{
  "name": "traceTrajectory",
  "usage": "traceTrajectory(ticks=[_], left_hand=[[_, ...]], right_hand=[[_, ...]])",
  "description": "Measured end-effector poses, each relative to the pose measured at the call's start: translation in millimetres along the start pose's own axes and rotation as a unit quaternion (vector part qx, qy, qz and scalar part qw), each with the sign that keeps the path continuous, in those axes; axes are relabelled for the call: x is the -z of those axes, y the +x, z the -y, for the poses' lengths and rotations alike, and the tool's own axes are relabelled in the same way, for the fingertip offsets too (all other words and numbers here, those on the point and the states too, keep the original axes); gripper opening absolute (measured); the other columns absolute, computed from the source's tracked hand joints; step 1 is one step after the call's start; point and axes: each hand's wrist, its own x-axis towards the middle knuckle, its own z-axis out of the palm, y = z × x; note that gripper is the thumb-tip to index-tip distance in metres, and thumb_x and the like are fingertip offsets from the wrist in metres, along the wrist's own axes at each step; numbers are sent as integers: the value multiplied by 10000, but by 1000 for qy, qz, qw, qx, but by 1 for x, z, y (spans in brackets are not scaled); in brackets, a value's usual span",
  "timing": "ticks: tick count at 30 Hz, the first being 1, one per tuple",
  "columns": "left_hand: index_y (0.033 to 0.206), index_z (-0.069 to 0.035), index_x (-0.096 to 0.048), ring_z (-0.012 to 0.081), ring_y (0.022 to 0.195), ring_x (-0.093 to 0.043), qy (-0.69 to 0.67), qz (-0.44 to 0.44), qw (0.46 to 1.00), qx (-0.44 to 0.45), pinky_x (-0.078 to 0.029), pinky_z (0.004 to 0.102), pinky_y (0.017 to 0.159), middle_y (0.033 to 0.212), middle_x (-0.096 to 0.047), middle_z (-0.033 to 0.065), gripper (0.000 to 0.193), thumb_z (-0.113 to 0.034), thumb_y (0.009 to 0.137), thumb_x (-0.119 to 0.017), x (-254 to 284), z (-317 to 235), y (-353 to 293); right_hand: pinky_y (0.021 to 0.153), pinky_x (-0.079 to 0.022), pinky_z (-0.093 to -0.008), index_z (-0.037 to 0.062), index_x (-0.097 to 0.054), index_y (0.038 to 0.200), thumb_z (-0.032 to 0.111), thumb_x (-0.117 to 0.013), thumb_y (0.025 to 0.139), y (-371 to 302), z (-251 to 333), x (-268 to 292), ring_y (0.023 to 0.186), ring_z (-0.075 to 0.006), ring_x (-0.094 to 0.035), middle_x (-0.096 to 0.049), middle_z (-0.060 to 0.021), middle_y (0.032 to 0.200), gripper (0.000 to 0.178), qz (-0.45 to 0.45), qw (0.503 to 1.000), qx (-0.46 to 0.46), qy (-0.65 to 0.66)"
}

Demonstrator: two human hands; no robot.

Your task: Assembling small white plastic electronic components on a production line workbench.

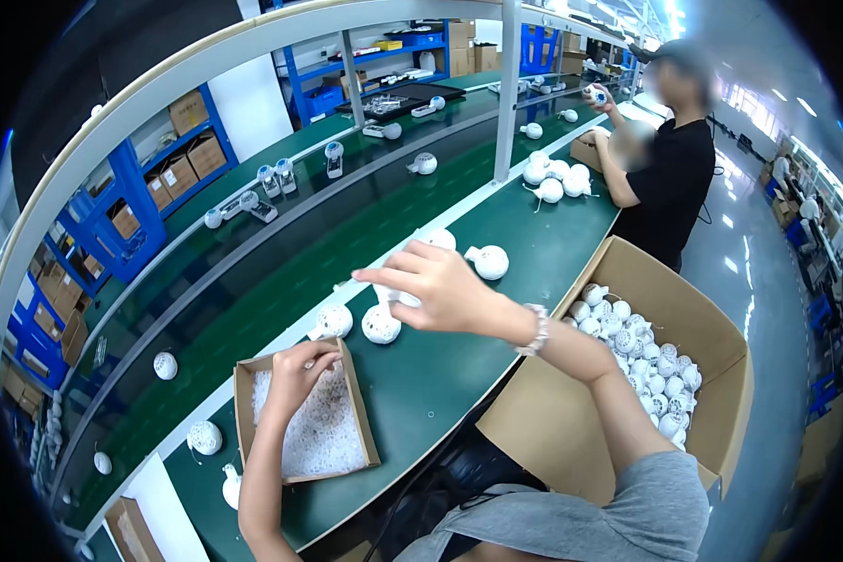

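Left hand (298,375): fingertips pinched together over shallow cardboard tray (359,398) of small translucent pieces (323,438); whether grasping one, cannot tell. Right hand (436,288): fingers bent, near white perforated ball (381,327) on green bench (440,389); grip hidden. Tray left, open carton (721,370) of similar balls (632,348) right, presumably for easy reach.

Okay so a white piece (403,298) was partly covered by the right hand (440,288), and whether anything was pinched by the left hand (296,375) couldn't be made out. The far-right person's head (682,77) was blurred; a near-left narrow box (131,532) got cut off.
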Motion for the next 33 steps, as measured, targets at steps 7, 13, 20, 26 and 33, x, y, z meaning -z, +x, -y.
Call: traceTrajectory(ticks=[7, 13, 20, 26, 33], left_hand=[[902, 22, -678, 138, 689, -621, -199, -240, 946, 87, -503, 212, 651, 831, -661, 89, 89, -32, 844, -639, 4, 18, -5], [935, 8, -686, 145, 712, -624, -209, -236, 944, 101, -512, 218, 684, 879, -658, 74, 120, -34, 826, -662, -4, 12, -5], [917, -22, -710, 138, 703, -608, 0, -228, 973, -30, -501, 209, 639, 902, -659, 65, 146, -16, 771, -705, -11, 15, -5], [901, -32, -719, 131, 703, -598, 61, -246, 962, -100, -483, 209, 600, 918, -660, 52, 168, 13, 738, -716, -12, 14, -7], [909, -13, -705, 144, 745, -613, 59, -220, 970, -86, -495, 223, 617, 939, -663, 52, 172, 36, 746, -693, -14, 6, -10]], right_hand=[[553, -466, -288, 123, -606, 1124, 177, -636, 741, 16, 30, -137, 657, -213, -544, -595, -63, 803, 389, -78, 980, -184, 23], [530, -458, -276, 107, -627, 1121, 182, -626, 761, -3, 43, -142, 650, -202, -556, -598, -63, 805, 368, -49, 970, -236, 37], [530, -458, -267, 108, -642, 1117, 165, -625, 760, -6, 49, -146, 653, -191, -558, -607, -61, 804, 362, -59, 975, -215, 13], [544, -462, -264, 99, -639, 1119, 142, -620, 756, -12, 49, -145, 650, -192, -552, -620, -63, 832, 365, -87, 972, -215, 43], [576, -467, -264, 81, -639, 1113, 125, -612, 760, -11, 45, -142, 653, -192, -556, -634, -65, 862, 357, -91, 971, -207, 77]])
